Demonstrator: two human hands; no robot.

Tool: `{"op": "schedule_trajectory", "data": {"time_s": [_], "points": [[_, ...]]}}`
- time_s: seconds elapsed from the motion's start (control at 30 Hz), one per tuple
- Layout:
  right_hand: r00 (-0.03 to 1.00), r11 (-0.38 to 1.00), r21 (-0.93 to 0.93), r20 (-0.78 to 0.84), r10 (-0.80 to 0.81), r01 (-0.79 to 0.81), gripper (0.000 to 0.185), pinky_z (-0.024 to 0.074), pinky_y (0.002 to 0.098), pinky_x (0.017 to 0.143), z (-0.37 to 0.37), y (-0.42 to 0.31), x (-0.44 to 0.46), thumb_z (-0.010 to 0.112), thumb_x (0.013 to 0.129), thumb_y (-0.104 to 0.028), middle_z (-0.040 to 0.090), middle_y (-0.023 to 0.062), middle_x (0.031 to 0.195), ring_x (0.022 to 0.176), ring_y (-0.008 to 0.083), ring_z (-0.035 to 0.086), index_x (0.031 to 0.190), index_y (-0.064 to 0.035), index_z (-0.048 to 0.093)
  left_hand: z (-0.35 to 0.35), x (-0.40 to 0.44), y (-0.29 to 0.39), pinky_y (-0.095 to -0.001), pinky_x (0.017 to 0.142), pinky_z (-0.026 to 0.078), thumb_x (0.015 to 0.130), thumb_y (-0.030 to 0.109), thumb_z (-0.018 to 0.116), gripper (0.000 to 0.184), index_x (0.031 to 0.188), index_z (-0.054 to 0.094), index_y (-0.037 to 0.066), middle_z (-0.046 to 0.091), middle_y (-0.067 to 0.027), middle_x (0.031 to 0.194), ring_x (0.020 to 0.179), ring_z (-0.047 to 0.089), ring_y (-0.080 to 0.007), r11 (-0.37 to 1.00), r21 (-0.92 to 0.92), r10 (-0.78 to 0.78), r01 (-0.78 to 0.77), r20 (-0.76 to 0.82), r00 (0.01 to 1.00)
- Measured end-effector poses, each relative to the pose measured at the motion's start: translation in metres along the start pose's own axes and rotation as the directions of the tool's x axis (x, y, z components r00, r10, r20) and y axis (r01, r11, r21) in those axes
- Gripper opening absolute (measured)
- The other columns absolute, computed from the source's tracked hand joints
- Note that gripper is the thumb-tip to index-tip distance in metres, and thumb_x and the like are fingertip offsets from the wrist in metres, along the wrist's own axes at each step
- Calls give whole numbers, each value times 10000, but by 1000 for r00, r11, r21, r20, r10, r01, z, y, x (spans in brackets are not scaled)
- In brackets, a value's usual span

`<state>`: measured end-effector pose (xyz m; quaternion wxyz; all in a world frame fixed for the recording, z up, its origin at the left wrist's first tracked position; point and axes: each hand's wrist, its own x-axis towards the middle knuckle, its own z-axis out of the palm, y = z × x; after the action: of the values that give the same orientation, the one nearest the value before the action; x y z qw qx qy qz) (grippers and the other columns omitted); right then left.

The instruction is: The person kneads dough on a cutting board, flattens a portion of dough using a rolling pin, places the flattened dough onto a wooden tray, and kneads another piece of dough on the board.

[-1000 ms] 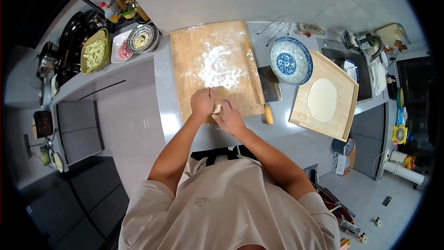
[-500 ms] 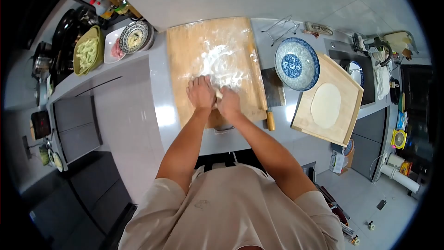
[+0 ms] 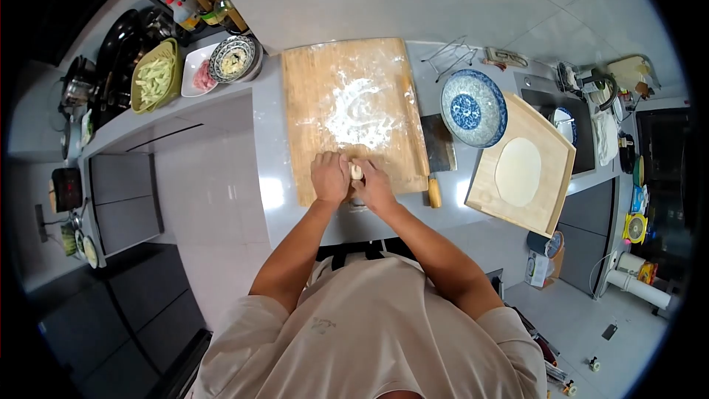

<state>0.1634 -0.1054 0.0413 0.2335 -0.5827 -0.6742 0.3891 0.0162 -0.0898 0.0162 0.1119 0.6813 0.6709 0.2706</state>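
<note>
Near the front edge of the floured wooden board (image 3: 310,96), my two hands are close together around a small pale lump of dough (image 3: 356,171). My left hand (image 3: 330,177) presses against its left side, fingers curled. On the other side, my right hand (image 3: 374,186) grips it with bent fingers. Much of the dough is hidden between them. White flour (image 3: 358,114) is spread over the middle of the board. A long wooden stick (image 3: 415,118) lies along the board's right side.
A cleaver (image 3: 440,144) lies right of the board, beside a blue-patterned bowl (image 3: 465,111). Further right, a wooden tray (image 3: 480,191) holds a flat dough sheet (image 3: 518,171). At left stand a patterned bowl (image 3: 235,59), a dish of meat (image 3: 201,74) and a green basket (image 3: 156,77).
Both hands have drawn slightly nearer my body with the dough, and the right one has turned so more of the lump shows. The view has shifted a little.
</note>
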Motion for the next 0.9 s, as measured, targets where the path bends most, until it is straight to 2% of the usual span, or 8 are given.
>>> {"op": "schedule_trajectory", "data": {"time_s": [0.33, 0.4, 0.43, 0.5, 0.63, 0.73, 0.77, 0.9], "points": [[992, 984, -173, -125, 29, -50, 188, 559, 521, 844, 13, 8, 84, 636, 876, -26, 690, 242, 1053, 981, 460, 671, 1048, -41, 711, 24, 74, -8, -479, 955, 431, 1102, 365, 463, 408, 1010, 754, 93, 704, -82, 1109, 1099, 583, -321, 951, 194, -254, 239, 55, 966], [996, 976, -219, -88, -14, -6, 231, 559, 524, 830, 5, 7, 97, 642, 863, -24, 662, 249, 1056, 970, 466, 670, 1085, -61, 690, 28, 80, -14, -462, 945, 461, 1091, 406, 476, 463, 969, 758, 59, 742, -98, 1053, 1036, 632, -341, 957, 97, -274, 272, 16, 961], [998, 967, -254, -60, -24, 8, 255, 559, 527, 826, -3, -5, 93, 640, 856, -14, 648, 248, 1081, 969, 465, 670, 1103, -63, 678, 27, 86, -19, -458, 929, 477, 1082, 423, 484, 483, 952, 757, 46, 752, -108, 1023, 1002, 650, -348, 881, -186, -413, 435, 143, 899], [1000, 948, -316, -7, -26, 23, 308, 558, 533, 819, -15, -28, 73, 637, 842, 6, 619, 246, 1131, 967, 463, 669, 1140, -67, 653, 21, 95, -32, -451, 897, 508, 1064, 458, 502, 525, 919, 755, 21, 771, -129, 961, 933, 685, -363, 432, -582, -490, 689, 490, 721], [942, 941, -79, -53, -332, 328, 463, 569, 504, 832, -5, -12, 20, 720, 831, -20, 572, 195, 1257, 999, 442, 659, 1279, -48, 606, -17, 72, 0, -444, 823, 519, 1085, 446, 470, 526, 897, 741, 37, 740, -176, 931, 910, 679, -314, 814, -227, -369, 536, 511, 777], [992, 953, 300, -123, -5, 42, 598, 583, 439, 813, -2, -7, -7, 721, 840, -6, 635, 214, 1229, 977, 406, 669, 1417, -64, 575, -5, 38, 10, -486, 826, 517, 1093, 361, 459, 452, 942, 740, 41, 729, -179, 934, 907, 675, -350, 990, -53, -118, 130, 183, 976], [990, 997, 75, -139, 1, 10, 558, 578, 438, 820, -4, 4, -8, 763, 855, -64, 677, 221, 1166, 955, 393, 685, 1389, -59, 602, -6, 33, 15, -500, 823, 502, 1086, 277, 471, 369, 972, 739, 50, 722, -159, 948, 902, 655, -377, 996, 49, -79, 69, 248, 966], [991, 993, 45, -75, 115, -112, 449, 559, 478, 871, 2, 19, -1, 768, 850, -97, 675, 214, 1065, 948, 420, 678, 1281, -33, 657, 9, 29, 17, -478, 859, 474, 1074, 261, 511, 319, 962, 732, 61, 723, -125, 968, 929, 627, -355, 998, 56, -11, 8, 53, 999]]}}
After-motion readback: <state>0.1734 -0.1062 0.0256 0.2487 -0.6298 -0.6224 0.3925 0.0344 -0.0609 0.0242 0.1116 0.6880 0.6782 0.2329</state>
